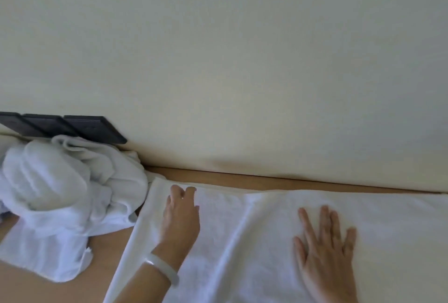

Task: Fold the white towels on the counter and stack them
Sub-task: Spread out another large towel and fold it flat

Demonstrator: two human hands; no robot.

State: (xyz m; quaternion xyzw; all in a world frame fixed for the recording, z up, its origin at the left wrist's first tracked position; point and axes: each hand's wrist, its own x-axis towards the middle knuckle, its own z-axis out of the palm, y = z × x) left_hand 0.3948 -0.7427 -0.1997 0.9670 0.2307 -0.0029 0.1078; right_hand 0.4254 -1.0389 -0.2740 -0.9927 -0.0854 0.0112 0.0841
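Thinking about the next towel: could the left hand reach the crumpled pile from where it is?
Probably yes: the crumpled pile lies close beside the left hand, with nothing standing between them.

The spread towel [266, 242], from 6 to 3 o'clock, is plain white with no print, faintly blue in its creases. The heap [60, 181] of towels at 8 o'clock is the same white, with grey-blue shadows in its folds. The bench [218, 178] is a warm tan brown. The wall [218, 48] at 12 o'clock is plain cream. The panels [72, 125] at 9 o'clock are matt black. The bracelet [162, 270] at 7 o'clock is milky white.
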